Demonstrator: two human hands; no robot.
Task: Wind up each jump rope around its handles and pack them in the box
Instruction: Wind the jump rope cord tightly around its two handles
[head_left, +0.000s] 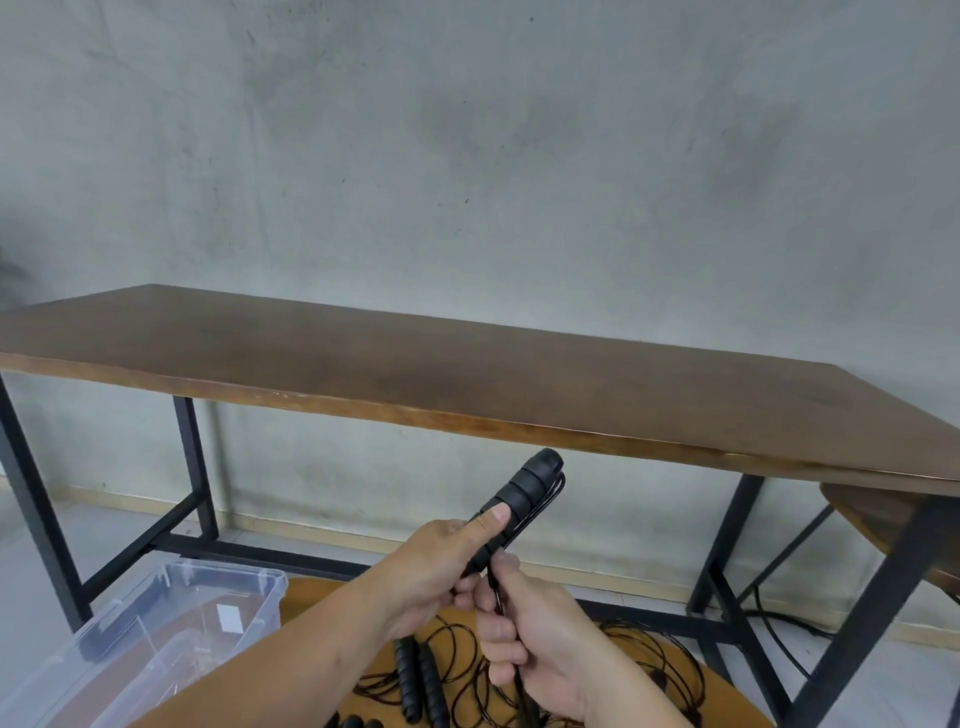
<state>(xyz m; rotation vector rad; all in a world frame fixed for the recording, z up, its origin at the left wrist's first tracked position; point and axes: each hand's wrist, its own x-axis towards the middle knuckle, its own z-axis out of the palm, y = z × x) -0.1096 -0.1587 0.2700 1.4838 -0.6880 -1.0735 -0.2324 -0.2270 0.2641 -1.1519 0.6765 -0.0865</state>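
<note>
Two black handles (519, 506) held together, raised in front of long wooden table (467, 384), tilted up to right, cord loops lying alongside. Left hand (441, 566): grip curled round lower part of handles, thumb pressed on top. Right hand (524, 634): grip pinching black cord (498, 597) just below handles. More jump ropes (431, 680) loose on round wooden surface (311, 597) beneath hands. Clear plastic box (171, 623) at lower left, beside surface.

Bare workroom: concrete wall (467, 130), long wooden table (467, 384) on black steel frame.
</note>
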